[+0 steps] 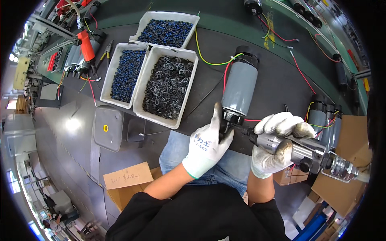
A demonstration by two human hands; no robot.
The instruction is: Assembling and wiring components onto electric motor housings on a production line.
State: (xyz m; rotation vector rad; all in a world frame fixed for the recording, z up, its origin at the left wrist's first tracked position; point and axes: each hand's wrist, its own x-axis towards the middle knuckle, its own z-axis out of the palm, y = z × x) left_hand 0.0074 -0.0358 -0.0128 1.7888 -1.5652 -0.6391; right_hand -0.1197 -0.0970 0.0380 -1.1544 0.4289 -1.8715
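Note:
A grey cylindrical motor with black ends lies on the dark work surface, its near end toward me. My left hand, in a white glove, grips the motor's near end, the index finger stretched along its side and the thumb by the black end fitting. In my right hand, gloved too, is a silver air-powered tool with a hose coupling at its rear. Its dark nose points left at the motor's near end; whether the tip touches is hard to see. Red and yellow-green wires run from the motor's far end.
Left of the motor stand a white bin of dark rings and two white bins of small blue-black parts, one beside it, another behind. Pliers and an orange tool are further left. More motors and cardboard boxes are at right.

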